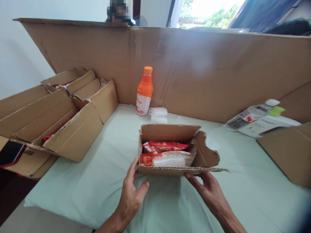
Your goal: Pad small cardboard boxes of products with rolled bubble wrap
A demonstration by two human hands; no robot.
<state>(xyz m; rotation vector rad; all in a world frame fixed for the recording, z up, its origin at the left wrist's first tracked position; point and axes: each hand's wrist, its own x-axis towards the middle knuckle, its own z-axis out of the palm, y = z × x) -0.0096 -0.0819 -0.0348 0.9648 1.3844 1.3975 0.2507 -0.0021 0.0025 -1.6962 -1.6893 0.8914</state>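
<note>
A small open cardboard box point(160, 171) is in front of me, between my two hands. Inside it stand a red packet point(167, 146) and an orange-and-white packet point(148, 160), with a clear plastic wrapped piece point(168, 161) against the near side. My left hand point(131, 194) holds the box's near left corner, its fingers along the side wall and its thumb apart. At the near right, my right hand point(209, 189) grips the bottom of the front wall, with some fingertips hidden beneath it. A torn flap point(207, 152) sticks out at the box's right end.
An orange-capped bottle point(144, 92) and a clear plastic roll point(158, 114) stand behind the box. Several open cartons point(80, 139) and a phone point(12, 153) are at left. A clear bottle point(245, 116) lies at right near a carton point(289, 152). A cardboard wall point(206, 74) closes the back; a person point(119, 13) is beyond.
</note>
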